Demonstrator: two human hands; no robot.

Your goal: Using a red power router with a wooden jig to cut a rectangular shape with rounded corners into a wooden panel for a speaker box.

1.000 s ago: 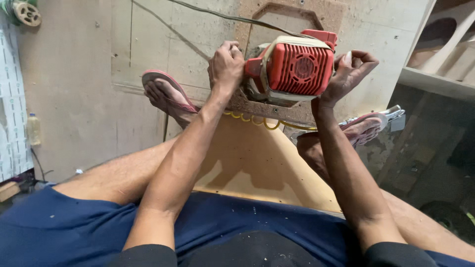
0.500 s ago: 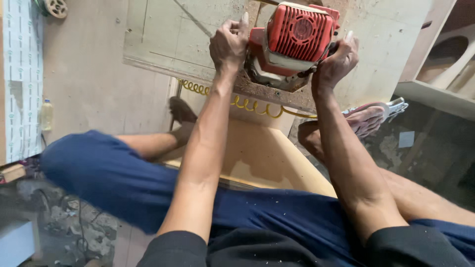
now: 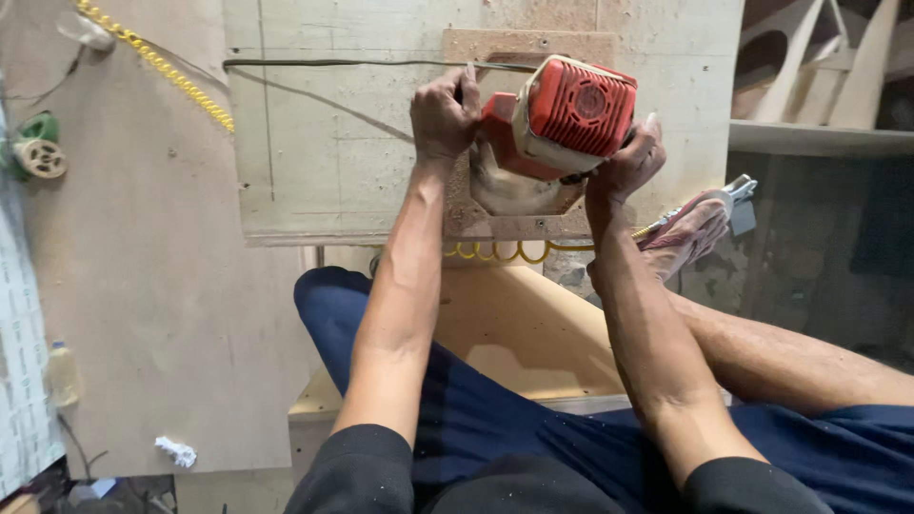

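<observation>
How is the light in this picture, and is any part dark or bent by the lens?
Head view: soft, even light on the board and both hands, left hand and right hand, on the red power tool; no strong glare; the right side under the shelf is dark; the board's edges bow slightly, as with a wide lens.

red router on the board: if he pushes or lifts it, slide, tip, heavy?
The router probably slides readily: its base sits flat on the wooden template. It looks top-heavy, with the bulky red motor housing above a smaller base, so a high push might tip it. Likely heavy for its size: the left hand and right hand both hold it.
</observation>
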